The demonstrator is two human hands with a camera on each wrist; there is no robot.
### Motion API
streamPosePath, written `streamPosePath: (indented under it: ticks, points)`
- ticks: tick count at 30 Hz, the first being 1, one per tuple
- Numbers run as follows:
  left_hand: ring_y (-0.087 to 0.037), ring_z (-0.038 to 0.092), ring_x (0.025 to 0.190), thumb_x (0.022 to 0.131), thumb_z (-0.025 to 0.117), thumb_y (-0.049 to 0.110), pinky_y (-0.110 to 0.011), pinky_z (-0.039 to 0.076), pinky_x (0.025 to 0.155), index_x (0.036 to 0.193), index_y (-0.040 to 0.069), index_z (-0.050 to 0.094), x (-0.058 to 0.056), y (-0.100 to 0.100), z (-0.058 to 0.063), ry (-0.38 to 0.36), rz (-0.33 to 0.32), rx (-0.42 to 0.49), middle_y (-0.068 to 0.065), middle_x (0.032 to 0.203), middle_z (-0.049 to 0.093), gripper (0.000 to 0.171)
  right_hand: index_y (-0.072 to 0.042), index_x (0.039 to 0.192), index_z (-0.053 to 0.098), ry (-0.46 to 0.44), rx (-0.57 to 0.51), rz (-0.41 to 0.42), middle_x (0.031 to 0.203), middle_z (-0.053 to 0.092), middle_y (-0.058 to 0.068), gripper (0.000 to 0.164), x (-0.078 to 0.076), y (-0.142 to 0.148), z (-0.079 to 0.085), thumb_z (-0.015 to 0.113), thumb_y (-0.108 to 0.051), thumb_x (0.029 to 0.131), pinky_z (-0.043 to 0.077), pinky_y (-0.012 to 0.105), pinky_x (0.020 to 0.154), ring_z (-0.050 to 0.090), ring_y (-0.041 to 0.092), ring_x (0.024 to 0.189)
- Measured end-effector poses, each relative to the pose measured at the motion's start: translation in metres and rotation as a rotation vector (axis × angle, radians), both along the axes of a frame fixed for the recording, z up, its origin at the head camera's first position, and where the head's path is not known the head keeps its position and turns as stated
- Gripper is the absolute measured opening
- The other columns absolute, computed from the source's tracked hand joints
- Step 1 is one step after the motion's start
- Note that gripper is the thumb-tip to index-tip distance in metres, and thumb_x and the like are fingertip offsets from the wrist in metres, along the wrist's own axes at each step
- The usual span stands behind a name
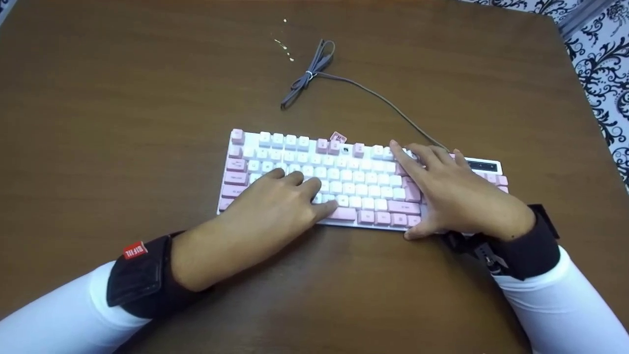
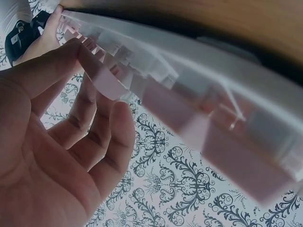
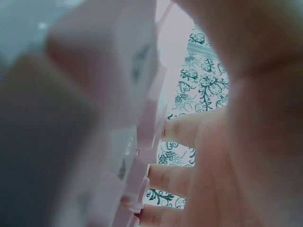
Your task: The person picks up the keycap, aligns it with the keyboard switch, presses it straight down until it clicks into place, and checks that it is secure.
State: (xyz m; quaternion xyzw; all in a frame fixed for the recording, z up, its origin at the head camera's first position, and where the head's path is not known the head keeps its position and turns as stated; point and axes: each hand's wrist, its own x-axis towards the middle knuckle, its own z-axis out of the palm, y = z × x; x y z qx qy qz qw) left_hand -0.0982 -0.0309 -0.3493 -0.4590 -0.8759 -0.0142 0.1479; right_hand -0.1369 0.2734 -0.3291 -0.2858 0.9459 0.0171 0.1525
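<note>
A white and pink keyboard [image 1: 344,223] lies on the table, its keys facing up. Over its left and middle keys is my left hand [image 1: 280,199], fingers bent down and thumb at the long pink space bar [image 1: 342,214]. In the left wrist view that thumb touches the pink bar, with the fingers loosely bent. My right hand [image 1: 449,189] spreads across the keyboard's right part, thumb at the front edge and fingers reaching toward the back rows. Its fingertips touch the keys in the right wrist view. One spot in the top row shows a dark switch [image 1: 346,149] without a keycap.
A grey cable [image 1: 378,96] runs from the keyboard's back to a tied bundle [image 1: 309,73]. Behind the top row sits a small pink printed piece [image 1: 338,137]. The brown table [image 1: 147,98] ends at the right, beside black-and-white patterned flooring [image 1: 604,78].
</note>
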Motion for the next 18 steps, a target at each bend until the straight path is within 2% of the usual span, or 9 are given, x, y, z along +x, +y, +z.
streamPosePath:
  ticks: [7, 11, 18]
  points:
    - [-0.022, 0.060, 0.064, 0.080, 0.070, -0.001, -0.037, 0.049, 0.055, 0.091, 0.019, 0.071, -0.0031, -0.0005, -0.0011, 0.012, -0.016, 0.055, -0.003, 0.075, 0.061, 0.023, -0.014, 0.162, 0.006, 0.009, -0.014, 0.010, 0.154, 0.032, 0.021, 0.143, 0.0004, 0.0005, -0.0017, 0.090, -0.056, 0.055, 0.026, 0.079, 0.103, 0.033, 0.042, 0.141]
    - [-0.020, 0.059, 0.063, 0.080, 0.069, -0.002, -0.035, 0.046, 0.055, 0.085, 0.019, 0.070, -0.0036, -0.0004, 0.0009, 0.013, -0.027, 0.052, -0.001, 0.072, 0.061, 0.022, -0.015, 0.162, 0.005, 0.004, -0.006, 0.003, 0.155, 0.031, 0.022, 0.143, -0.0003, 0.0001, -0.0006, 0.090, -0.056, 0.055, 0.025, 0.080, 0.104, 0.032, 0.042, 0.141]
    - [-0.020, 0.059, 0.064, 0.081, 0.069, -0.001, -0.035, 0.046, 0.055, 0.083, 0.020, 0.070, -0.0038, -0.0011, 0.0029, 0.006, -0.026, 0.035, 0.000, 0.072, 0.061, 0.021, -0.016, 0.162, 0.004, -0.014, 0.002, -0.009, 0.155, 0.030, 0.022, 0.142, -0.0011, -0.0002, 0.0018, 0.090, -0.057, 0.056, 0.023, 0.079, 0.105, 0.032, 0.042, 0.142]
